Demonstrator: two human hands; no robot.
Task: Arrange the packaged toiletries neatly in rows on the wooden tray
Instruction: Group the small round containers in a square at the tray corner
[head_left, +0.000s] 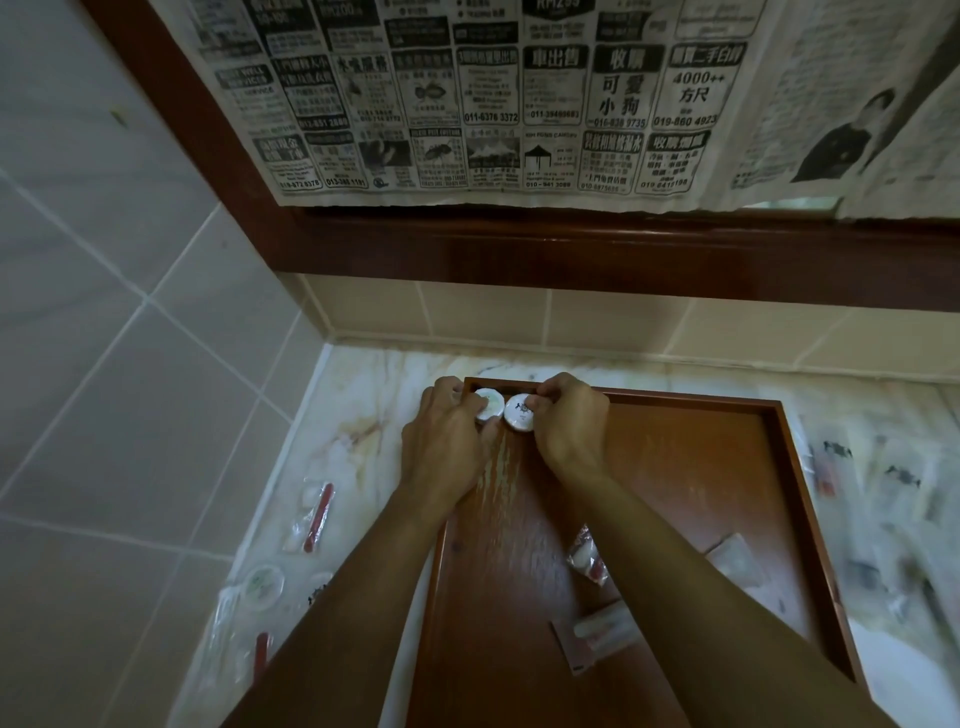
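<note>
Packaged toiletries (587, 558) lie loose on the wooden tray (675, 467), nearer than the grip. At the far left corner, the left hand (447, 441) pinches one round packet (489, 402) and the right hand (569, 423) its touching neighbour (519, 413): starting a row, I'd say. Next, fetch a loose packet alongside.

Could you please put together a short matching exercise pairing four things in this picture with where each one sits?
Things:
1. two round white packets
2. red-handled packet
3. newspaper
4. round packet with green print

Places:
A. counter, left of the wooden tray, near edge
B. tray's far left corner
C. hung above the counter
D. counter, left of the tray, midway

Pairs: 1-B, 2-D, 3-C, 4-A
</note>
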